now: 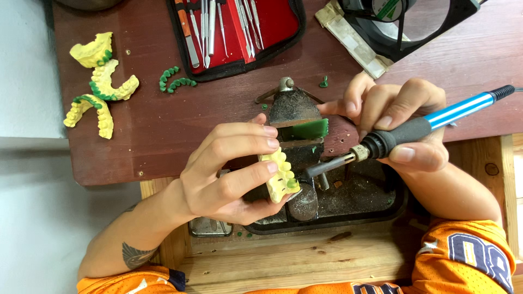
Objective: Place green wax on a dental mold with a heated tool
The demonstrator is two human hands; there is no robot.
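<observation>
While left-hand fingers (256, 142) clamp it, the dental cast (280, 175) looks pale yellow (green wax (293, 184) edging).

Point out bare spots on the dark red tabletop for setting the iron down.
Bare: between the yellow dental casts and the small vise, below the loose green wax pieces; also right of the fan. Crowded: around the vise, both hands and the red tool case.

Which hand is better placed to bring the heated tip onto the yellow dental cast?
Right. The right hand grips the blue-handled soldering iron, whose metal tip points at the yellow plaster dental cast and sits just short of it. The left hand is occupied holding that cast over the small bench vise.
</observation>
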